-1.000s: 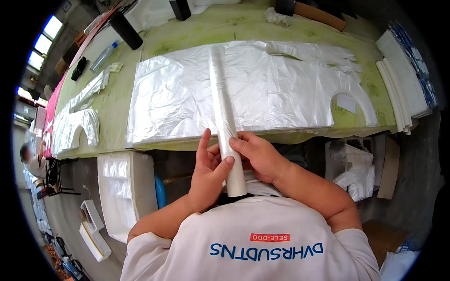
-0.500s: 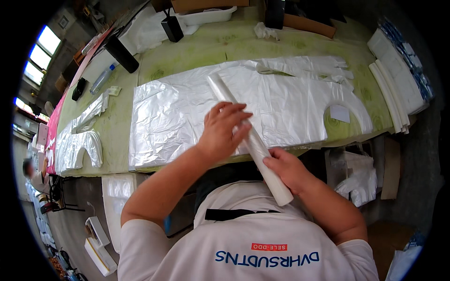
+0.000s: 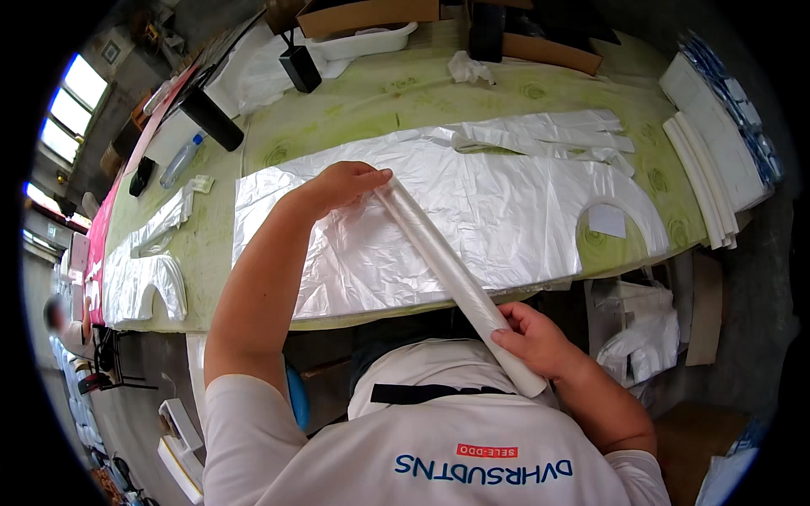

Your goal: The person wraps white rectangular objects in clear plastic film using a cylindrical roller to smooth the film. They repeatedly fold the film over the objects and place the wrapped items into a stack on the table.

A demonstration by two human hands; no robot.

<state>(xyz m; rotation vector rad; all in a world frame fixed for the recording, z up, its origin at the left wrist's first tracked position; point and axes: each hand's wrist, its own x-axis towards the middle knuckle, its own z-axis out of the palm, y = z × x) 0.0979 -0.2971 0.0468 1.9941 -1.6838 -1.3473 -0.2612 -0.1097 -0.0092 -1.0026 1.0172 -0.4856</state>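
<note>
A long roll of translucent plastic film [image 3: 447, 274] slants from the tabletop down toward my waist. My left hand [image 3: 344, 187] pinches its far end, thumb and fingertips pressed against the rim. Lower down, the fingers of my right hand [image 3: 537, 339] wrap around the roll close to its near end. Beneath the roll lies a flat stack of shiny, whitish plastic aprons [image 3: 523, 202], with long straps and a curved neck opening at the right. Part of the stack is hidden by my left forearm.
A green patterned cloth [image 3: 363, 101] covers the table. Another plastic apron piece [image 3: 152, 282], a bottle [image 3: 181, 160] and a black cylinder [image 3: 211, 120] are at the left. White rolls [image 3: 700, 181] line the right edge. Cardboard boxes [image 3: 553, 52] stand at the back.
My left hand has moved from the middle of the roll to its far end. The roll's near end has shifted slightly toward me, with my right hand still around it.
</note>
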